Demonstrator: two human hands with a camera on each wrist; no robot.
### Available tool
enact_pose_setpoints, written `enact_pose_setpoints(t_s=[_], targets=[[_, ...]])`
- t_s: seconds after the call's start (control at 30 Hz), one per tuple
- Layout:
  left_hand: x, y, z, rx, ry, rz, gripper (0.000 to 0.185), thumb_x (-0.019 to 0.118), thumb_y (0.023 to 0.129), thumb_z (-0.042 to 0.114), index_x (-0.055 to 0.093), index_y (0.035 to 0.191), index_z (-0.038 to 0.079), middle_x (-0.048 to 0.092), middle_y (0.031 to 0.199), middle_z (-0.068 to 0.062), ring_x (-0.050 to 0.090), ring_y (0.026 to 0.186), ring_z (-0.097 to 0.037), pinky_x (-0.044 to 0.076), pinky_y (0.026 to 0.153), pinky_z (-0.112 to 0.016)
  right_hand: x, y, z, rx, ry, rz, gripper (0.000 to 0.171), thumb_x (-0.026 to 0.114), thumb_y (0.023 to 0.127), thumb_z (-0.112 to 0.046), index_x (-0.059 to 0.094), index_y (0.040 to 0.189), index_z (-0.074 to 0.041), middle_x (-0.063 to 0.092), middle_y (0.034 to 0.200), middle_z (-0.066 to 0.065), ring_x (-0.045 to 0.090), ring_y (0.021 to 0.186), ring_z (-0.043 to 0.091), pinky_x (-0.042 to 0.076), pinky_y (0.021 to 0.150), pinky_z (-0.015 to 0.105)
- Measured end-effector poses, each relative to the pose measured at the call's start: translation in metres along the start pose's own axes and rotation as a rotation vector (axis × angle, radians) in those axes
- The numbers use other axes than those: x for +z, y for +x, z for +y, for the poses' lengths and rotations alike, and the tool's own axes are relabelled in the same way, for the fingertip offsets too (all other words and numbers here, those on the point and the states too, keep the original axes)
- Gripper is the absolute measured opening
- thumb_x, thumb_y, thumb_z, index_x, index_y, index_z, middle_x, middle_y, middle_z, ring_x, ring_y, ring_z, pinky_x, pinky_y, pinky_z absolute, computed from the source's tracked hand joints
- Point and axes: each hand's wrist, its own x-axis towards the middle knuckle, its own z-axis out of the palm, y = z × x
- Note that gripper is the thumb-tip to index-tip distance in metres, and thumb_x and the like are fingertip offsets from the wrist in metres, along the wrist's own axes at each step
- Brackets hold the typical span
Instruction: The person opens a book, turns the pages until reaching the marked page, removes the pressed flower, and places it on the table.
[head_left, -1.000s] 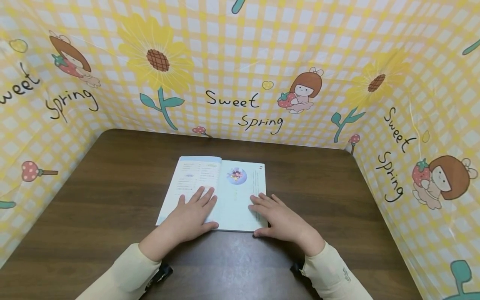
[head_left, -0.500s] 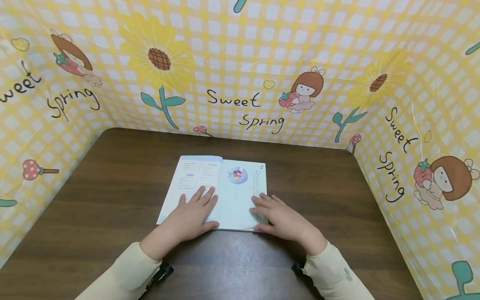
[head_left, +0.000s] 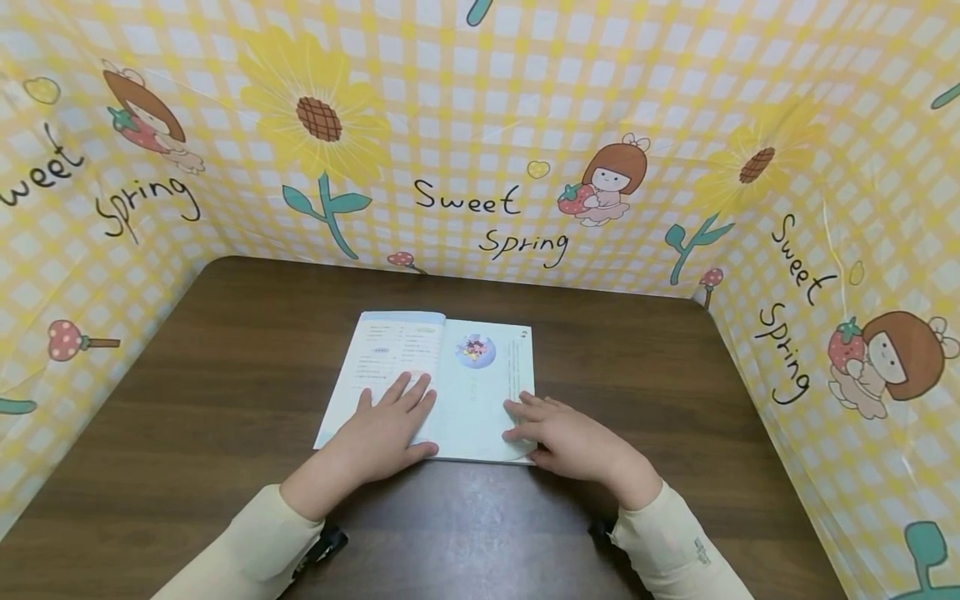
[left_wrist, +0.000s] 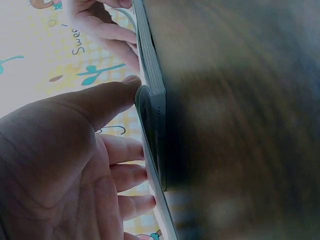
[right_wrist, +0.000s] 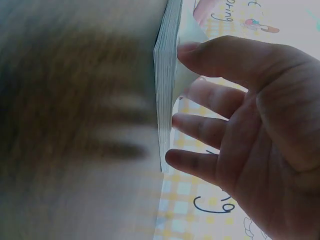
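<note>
An open book lies flat near the middle of the table. The left hand rests spread and flat on the left page, fingers straight, pinning it down. The right hand sits at the book's lower right corner, fingers loosely extended onto the page edge.

The work in hand looks like lifting one right-hand leaf. To do it well, the left palm should hold its pressure near the spine while the right fingertips separate a single sheet, not several, and raise it from the corner without creasing.

The head view shows only fingers lying on the page. The right wrist view shows more: the page block edge-on, with one leaf apparently curling up between thumb and fingers, though blur makes a firm pinch uncertain. The left wrist view shows the thumb against the book's near edge.
</note>
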Motion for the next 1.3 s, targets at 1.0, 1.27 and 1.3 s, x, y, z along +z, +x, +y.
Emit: enact_pose_setpoints(t_s=[1.0,1.27,1.3], targets=[[0.007,0.000,0.016,-0.071,0.063,0.122,0.099,0.066,0.083,0.075,0.047,0.153,0.007,0.032,0.166,-0.014,0.022,0.155,-0.040,0.029,0.104,-0.081,0.003,0.005,0.005,0.094,0.113,0.271,0.009,0.061,0.104,-0.018,0.064,0.112,-0.019,0.076,0.119,-0.005,0.061,0.076,-0.001,0.048,0.066,0.022],[0.006,0.002,0.016,-0.085,0.065,0.116,0.087,0.063,0.091,0.067,0.048,0.153,0.008,0.032,0.166,-0.012,0.022,0.156,-0.038,0.029,0.104,-0.081,0.000,0.005,0.001,0.177,0.128,0.377,0.008,0.067,0.101,-0.025,0.065,0.107,-0.021,0.069,0.081,-0.012,0.041,0.058,-0.001,0.040,0.056,0.021],[0.006,0.002,0.016,-0.085,0.065,0.116,0.086,0.063,0.092,0.067,0.048,0.153,0.008,0.033,0.166,-0.012,0.022,0.156,-0.038,0.029,0.104,-0.081,-0.001,0.005,0.001,0.195,0.135,0.396,0.008,0.069,0.100,-0.025,0.065,0.106,-0.021,0.068,0.079,-0.012,0.045,0.060,-0.002,0.043,0.057,0.022]])
